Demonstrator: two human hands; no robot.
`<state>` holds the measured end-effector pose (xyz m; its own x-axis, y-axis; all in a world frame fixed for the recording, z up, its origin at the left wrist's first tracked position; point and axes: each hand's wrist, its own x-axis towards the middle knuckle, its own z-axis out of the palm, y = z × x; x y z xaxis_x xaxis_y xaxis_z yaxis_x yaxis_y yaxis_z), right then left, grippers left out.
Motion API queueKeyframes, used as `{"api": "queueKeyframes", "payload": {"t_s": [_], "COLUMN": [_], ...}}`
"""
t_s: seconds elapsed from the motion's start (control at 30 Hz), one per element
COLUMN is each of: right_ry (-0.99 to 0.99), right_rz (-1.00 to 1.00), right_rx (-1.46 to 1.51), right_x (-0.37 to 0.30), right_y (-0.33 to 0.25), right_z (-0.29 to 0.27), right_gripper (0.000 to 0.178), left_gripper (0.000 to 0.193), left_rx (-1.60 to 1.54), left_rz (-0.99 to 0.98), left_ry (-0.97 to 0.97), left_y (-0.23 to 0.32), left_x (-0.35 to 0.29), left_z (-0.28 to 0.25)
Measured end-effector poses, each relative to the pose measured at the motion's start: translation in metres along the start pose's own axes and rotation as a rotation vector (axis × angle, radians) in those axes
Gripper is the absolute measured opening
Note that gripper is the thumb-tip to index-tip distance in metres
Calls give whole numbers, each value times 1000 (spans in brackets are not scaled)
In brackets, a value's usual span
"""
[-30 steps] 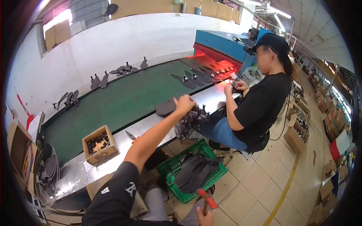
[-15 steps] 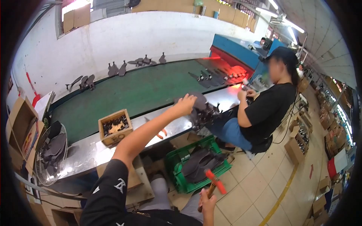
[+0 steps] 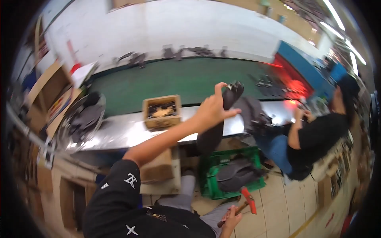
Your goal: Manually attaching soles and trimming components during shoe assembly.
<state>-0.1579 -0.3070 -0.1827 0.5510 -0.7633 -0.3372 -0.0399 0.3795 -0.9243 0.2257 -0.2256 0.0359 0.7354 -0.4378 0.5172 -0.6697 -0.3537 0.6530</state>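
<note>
My left hand (image 3: 210, 110) is raised over the bench front with thumb and fingers round a long, dark grey sole-shaped piece (image 3: 211, 137). The piece hangs nearly upright; its top end carries something small and shiny, too blurred to name. Low in front of me, my right hand (image 3: 231, 219) is closed round the brown handle of a hammer (image 3: 249, 200) with an orange-red head. Just right of my left hand, more dark pieces (image 3: 251, 113) lie heaped at the bench edge. Beneath them, a green crate (image 3: 207, 186) holds further grey pieces.
On the metal bench edge (image 3: 115, 129) stands a wooden box (image 3: 160, 123) of small dark parts. Behind runs a green conveyor belt (image 3: 158, 79) carrying dark pieces. A wire fan cage (image 3: 63, 131) is at left. A co-worker (image 3: 321, 135) sits at right beside a red-lit blue machine (image 3: 297, 59).
My left hand has lifted a sole-shaped piece from the heap and brought it nearer. The view has swung right. My right hand still grips the hammer, held low.
</note>
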Motion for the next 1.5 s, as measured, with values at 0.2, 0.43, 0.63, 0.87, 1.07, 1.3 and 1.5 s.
{"api": "queueKeyframes", "payload": {"t_s": [0.2, 0.43, 0.63, 0.87, 1.07, 1.3, 1.5], "right_ry": [-142, -237, -242, -168, -211, -525, -879], "right_rz": [48, -105, -1, -28, -29, -240, -220], "right_rx": [-82, -11, -154, -210, -255, -141, 52], "right_x": [7, -4, 1, 8, 1, -6, -47], "right_y": [7, 8, 4, 47, 3, -85, -136], "right_z": [49, 75, 63, 29, 62, 167, 233], "right_gripper": [28, 26, 26, 29, 26, 16, 21], "left_gripper": [88, 90, 19, 12, 16, 15, 26], "left_rx": [169, 505, 458, 877, 708, 440, 417], "left_rz": [-592, -478, -154, -198, -46, 614, 799], "left_ry": [164, 433, 199, -387, -151, 251, 378], "left_y": [-25, -68, -191, -265, -232, -63, -9], "left_x": [-231, -251, -110, -23, -61, -143, -199], "left_z": [-90, -87, -116, -87, -108, -132, -137]}}
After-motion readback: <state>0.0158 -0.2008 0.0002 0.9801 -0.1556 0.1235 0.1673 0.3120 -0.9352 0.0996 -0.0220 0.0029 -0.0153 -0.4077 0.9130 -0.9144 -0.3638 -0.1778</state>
